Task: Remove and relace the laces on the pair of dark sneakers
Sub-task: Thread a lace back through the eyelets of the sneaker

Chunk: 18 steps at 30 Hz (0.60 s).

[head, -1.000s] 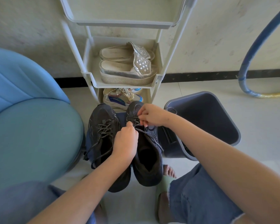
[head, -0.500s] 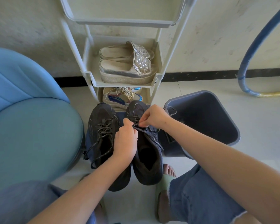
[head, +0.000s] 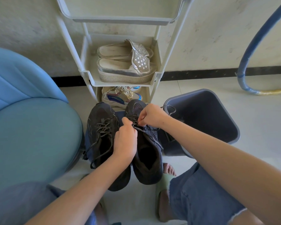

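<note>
Comparing with a second ago, I see the right hand (head: pixel 150 116) has slid a little toward the toe of the right sneaker (head: pixel 144 143), and a loop of lace (head: pixel 169 109) now sticks out past its knuckles over the bin (head: pixel 217 114) rim. Its fingers are pinched on the lace at the top eyelets. The left hand (head: pixel 126 142) has barely shifted; it is clenched, thumb and forefinger gripping the same lace just beside the right fingertips, the strand drawn taut between the two hands and running on down the shoe's side. The left sneaker (head: pixel 102 137) looks unchanged: laced, with loose ends trailing off its near left side.

Both sneakers sit side by side, toes away from me, on what looks like a dark blue stool between my knees; I cannot make out its shape. Pale tiled floor (head: pixel 258 119) lies around it. A white rack (head: pixel 154 78) stands against the wall straight ahead, holding silver sandals (head: pixel 125 69) on one shelf and a bright trainer (head: pixel 120 96) below. A blue chair (head: pixel 27 127) fills the left, and a blue hose (head: pixel 250 46) curves at far right.
</note>
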### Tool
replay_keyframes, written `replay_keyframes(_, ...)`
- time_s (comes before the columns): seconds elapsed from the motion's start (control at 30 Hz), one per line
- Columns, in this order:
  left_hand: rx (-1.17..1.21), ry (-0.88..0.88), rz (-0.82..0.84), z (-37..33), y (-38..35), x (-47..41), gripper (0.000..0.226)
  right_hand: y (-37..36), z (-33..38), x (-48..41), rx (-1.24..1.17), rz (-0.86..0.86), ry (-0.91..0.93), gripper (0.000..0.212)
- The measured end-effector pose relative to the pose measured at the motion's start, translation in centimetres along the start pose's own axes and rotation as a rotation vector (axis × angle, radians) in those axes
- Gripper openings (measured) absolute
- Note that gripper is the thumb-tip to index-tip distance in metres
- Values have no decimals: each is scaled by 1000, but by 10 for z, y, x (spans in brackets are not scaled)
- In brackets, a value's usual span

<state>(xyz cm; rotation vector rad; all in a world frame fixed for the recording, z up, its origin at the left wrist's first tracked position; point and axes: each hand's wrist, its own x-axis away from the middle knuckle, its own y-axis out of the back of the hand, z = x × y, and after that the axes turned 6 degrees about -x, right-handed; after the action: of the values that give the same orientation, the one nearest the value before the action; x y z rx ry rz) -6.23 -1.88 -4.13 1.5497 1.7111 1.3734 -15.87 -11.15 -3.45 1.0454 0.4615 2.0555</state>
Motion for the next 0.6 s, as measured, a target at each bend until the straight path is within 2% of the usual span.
replay_keyframes(0.17,5,-14,-19,1,-1,1,22,-1,-2,-2,77,24,14,16)
replay_keyframes(0.37,90,45,18,2,-1,-2,23,-10,-8,-4,-108,-25,-63,8)
replay_keyframes(0.6,51,40,52,4,-4,-6,32,-13,-7,-6,-14,-20,-13,12)
